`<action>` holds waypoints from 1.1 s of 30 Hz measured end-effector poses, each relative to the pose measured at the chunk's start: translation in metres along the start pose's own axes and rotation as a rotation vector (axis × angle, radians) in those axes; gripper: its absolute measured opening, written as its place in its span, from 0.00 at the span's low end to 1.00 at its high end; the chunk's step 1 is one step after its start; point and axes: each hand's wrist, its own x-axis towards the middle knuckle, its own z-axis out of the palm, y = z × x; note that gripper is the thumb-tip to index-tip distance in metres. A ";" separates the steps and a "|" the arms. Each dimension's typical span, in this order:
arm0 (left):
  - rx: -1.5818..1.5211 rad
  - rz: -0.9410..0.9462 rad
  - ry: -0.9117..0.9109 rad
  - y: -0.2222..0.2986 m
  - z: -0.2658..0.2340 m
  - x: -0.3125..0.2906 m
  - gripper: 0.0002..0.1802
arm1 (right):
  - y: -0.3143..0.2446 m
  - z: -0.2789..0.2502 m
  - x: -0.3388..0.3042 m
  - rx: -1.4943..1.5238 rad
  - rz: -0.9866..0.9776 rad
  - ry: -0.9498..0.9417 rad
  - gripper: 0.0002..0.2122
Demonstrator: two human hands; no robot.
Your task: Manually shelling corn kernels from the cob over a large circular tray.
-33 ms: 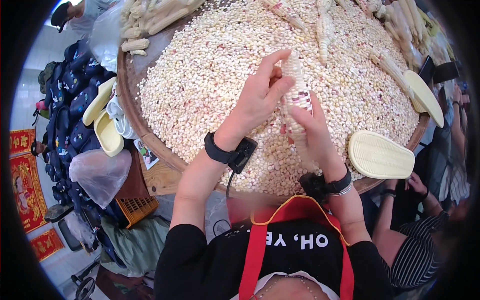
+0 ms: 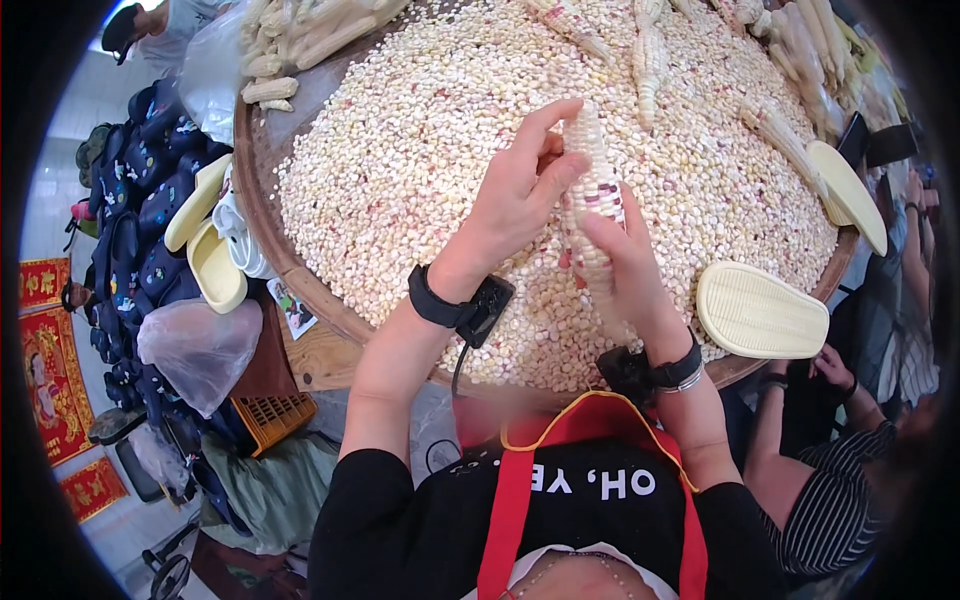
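Apparently, corncob (image 2: 600,192) between both hands (image 2: 512,200) (image 2: 637,270)

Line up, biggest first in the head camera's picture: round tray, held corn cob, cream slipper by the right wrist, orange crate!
1. Round tray
2. Held corn cob and cream slipper: too close to rank; cob longer, slipper wider
3. Orange crate, visible part only

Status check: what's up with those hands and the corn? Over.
Right hand gripping corn cob; left hand touching its upper part. Cob pale with dark patches, held over loose kernels. Pale yellow sole to the right, not blocking.
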 end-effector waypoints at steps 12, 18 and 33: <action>-0.209 -0.064 -0.046 0.000 0.006 -0.002 0.27 | 0.007 -0.006 -0.003 0.270 -0.059 -0.100 0.31; -0.095 -0.055 0.149 0.006 0.005 -0.003 0.23 | 0.010 -0.005 0.005 0.179 0.071 -0.110 0.35; -0.506 -0.260 -0.013 -0.022 -0.018 -0.003 0.24 | 0.028 0.008 -0.001 0.248 -0.056 -0.344 0.38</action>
